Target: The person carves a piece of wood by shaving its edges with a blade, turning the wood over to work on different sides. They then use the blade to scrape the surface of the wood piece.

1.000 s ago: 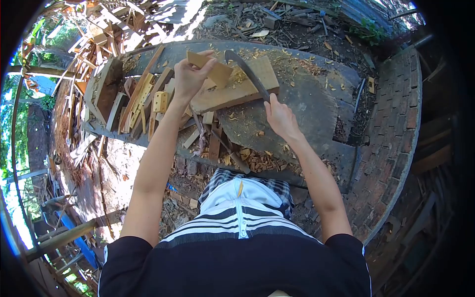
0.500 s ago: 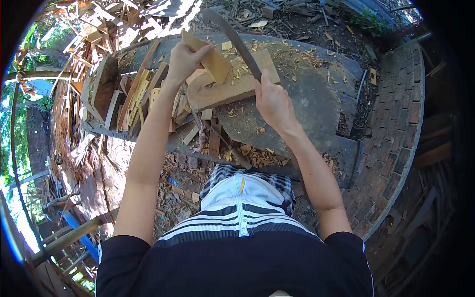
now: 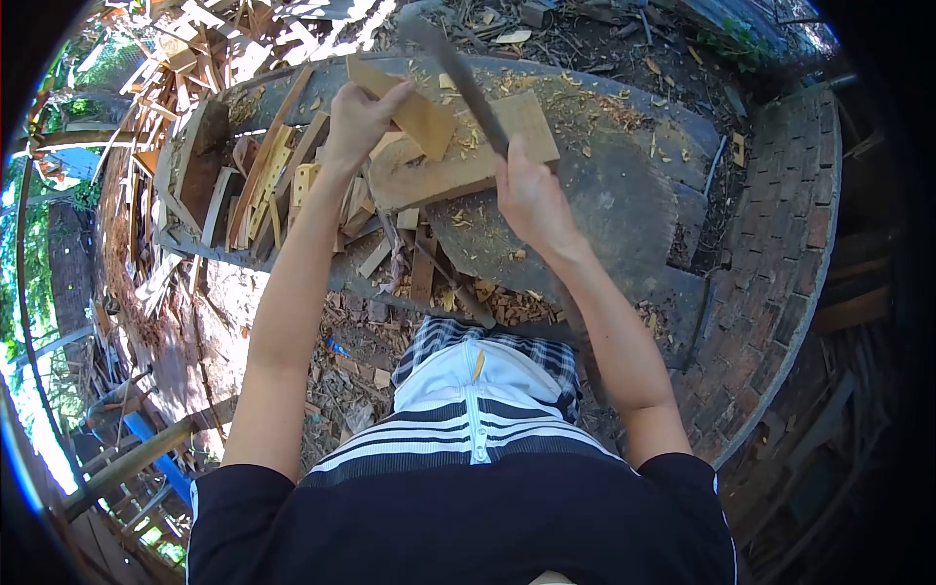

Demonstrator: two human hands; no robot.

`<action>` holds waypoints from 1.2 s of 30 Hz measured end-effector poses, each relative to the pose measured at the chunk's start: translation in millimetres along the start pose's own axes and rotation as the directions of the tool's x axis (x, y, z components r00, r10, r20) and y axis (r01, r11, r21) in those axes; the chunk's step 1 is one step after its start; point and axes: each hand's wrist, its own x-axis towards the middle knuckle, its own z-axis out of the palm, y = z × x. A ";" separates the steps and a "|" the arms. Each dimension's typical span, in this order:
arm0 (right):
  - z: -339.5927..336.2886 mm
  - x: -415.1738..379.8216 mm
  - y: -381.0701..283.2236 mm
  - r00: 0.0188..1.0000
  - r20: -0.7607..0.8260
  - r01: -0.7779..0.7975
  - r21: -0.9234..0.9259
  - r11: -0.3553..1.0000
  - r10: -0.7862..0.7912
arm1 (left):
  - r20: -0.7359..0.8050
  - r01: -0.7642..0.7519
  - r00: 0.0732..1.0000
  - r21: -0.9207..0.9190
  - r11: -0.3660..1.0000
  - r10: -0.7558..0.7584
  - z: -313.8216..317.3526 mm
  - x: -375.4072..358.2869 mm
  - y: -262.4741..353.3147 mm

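Note:
My left hand (image 3: 361, 125) grips the upper part of a flat, pale wooden board (image 3: 425, 119), thumb on its near face. The board stands tilted, its lower corner at a thick wooden block (image 3: 429, 185). In my right hand (image 3: 534, 195) is a machete (image 3: 466, 86), fingers wrapped around its handle. The long dark blade points away and to the left, past the right side of the board, and is slightly blurred. Blade and board look apart. The block lies on a dark, worn work surface (image 3: 614, 210) strewn with wood chips.
Wood offcuts (image 3: 268, 210) and a wooden box (image 3: 200, 156) crowd the left of the surface. A tool with a round wooden handle (image 3: 475, 304) lies at the near edge. A low brick wall (image 3: 780, 214) curves along the right. Scrap wood (image 3: 195, 58) is piled beyond.
The machete blade has shifted slightly and blurred, with my right hand moving a little left. The board has tilted slightly in my left hand.

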 end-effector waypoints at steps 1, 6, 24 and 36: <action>13.4 -0.5 8.6 1.000 -0.004 0.012 -0.003 1.000 -0.012 | -0.010 -0.008 1.000 0.000 1.000 0.008 -0.1 -1.1 -1.2; 26.9 2.5 31.5 0.989 0.144 0.031 -0.019 0.999 -0.028 | -0.102 0.011 0.995 0.035 0.999 -0.007 3.6 -9.6 -1.4; 15.1 8.0 34.2 0.988 0.155 -0.016 -0.042 0.999 0.022 | -0.183 -0.022 0.983 -0.262 0.965 -0.027 7.2 -51.0 -0.3; -28.7 -9.1 -1.3 0.998 -0.012 0.056 -0.167 0.984 -0.059 | -0.117 -0.115 0.987 -0.004 0.993 0.114 10.9 -62.6 6.1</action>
